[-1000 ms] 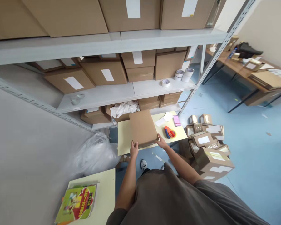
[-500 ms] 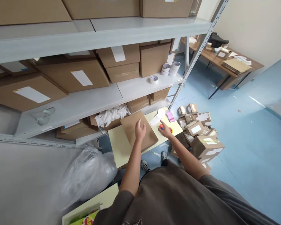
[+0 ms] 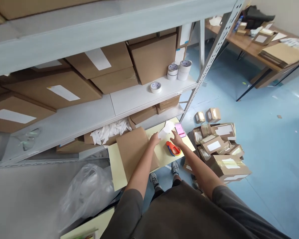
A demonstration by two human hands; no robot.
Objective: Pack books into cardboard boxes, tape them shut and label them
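A flat brown cardboard box [image 3: 132, 156] lies on the pale yellow table [image 3: 116, 167], at its left end. My left hand [image 3: 153, 140] rests at the box's right edge, next to a white paper slip [image 3: 166, 129]. My right hand [image 3: 176, 138] is stretched out over the table, just above a red and blue tape dispenser [image 3: 173, 148] and close to the slip. A pink pad [image 3: 180, 130] lies beyond that hand. Neither hand visibly holds anything.
Grey metal shelving [image 3: 89, 113] holds cardboard boxes and tape rolls directly ahead. A pile of small parcels [image 3: 215, 146] sits on the blue floor to the right. A clear plastic bag [image 3: 86, 194] lies at lower left. A wooden table [image 3: 246, 43] stands at far upper right.
My left hand has moved from on top of the box to its right edge. My right hand has moved up from the dispenser toward the white slip. The view has swung slightly.
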